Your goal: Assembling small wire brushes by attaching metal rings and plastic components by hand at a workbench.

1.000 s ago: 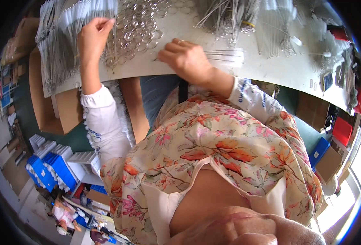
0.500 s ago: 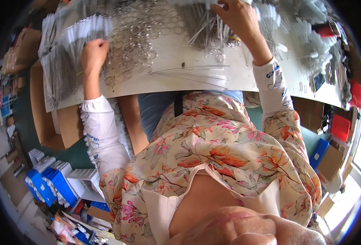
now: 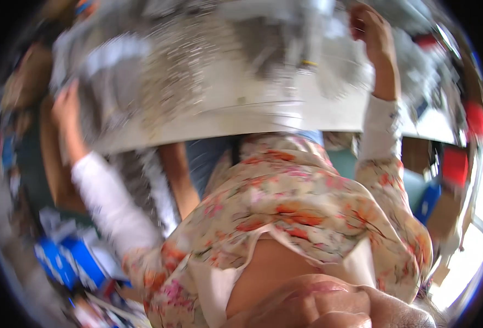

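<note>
My left hand (image 3: 68, 109) is at the table's left edge, beside a bundle of thin rods with white ends (image 3: 118, 54). Motion smears its fingers, and anything in them is hidden. Toward the far right my right hand (image 3: 378, 33) is raised over the table near clear, whitish bundles (image 3: 342, 65). Its fingers look curled inward; what they may hold cannot be made out. A heap of small metal rings (image 3: 170, 76) covers the table left of the middle. Several thin wires (image 3: 252, 106) lie near the front edge, blurred.
The white table (image 3: 198, 120) curves across in front of me. A cardboard box (image 3: 58, 164) stands below its left end, with blue crates (image 3: 74, 259) farther down. Red bins (image 3: 454, 165) and a blue box (image 3: 428, 202) are at the right.
My left hand has moved left, from beside the rings to the table's left edge. My right hand has shifted right, away from the wire bundles at the middle. The whole view is now blurred.
</note>
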A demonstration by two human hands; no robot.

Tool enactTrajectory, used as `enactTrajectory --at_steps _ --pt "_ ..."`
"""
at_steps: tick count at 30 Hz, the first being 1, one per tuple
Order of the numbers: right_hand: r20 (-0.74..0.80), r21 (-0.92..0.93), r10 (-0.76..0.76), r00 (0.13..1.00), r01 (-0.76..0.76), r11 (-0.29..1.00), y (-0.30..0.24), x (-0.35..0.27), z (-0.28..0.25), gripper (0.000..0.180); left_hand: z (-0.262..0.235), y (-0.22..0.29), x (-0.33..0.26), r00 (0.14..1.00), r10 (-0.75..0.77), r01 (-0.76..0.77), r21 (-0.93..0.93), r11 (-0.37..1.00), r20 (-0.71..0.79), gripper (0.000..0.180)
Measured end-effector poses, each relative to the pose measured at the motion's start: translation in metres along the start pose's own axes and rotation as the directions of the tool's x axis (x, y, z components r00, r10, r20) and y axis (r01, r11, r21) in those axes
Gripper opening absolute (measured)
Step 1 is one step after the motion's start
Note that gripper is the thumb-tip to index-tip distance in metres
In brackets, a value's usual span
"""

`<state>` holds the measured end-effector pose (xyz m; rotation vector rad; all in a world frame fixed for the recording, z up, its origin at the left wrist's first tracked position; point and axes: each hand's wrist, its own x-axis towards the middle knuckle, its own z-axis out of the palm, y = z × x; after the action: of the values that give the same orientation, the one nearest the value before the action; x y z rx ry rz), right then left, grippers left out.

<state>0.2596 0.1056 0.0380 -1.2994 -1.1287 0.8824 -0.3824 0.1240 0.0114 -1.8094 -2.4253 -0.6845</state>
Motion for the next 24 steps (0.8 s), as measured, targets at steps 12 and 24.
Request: enactTrajectory --at_steps 12,24 --pt "0.009 -0.948 -0.084 0.996 0.036 0.316 0.069 -0.061 -0.043 0.023 0.033 -0.113 0.037 0.963 -0.003 -0.005 0.029 1.000 0.269 0.026" --pt "-0.252 -0.950 -0.615 0.747 -0.071 0.303 0.061 0.001 -0.173 0.016 0.006 -0.065 0.006 0.995 -0.052 0.002 -0.508 0.861 -0.084 0.023"
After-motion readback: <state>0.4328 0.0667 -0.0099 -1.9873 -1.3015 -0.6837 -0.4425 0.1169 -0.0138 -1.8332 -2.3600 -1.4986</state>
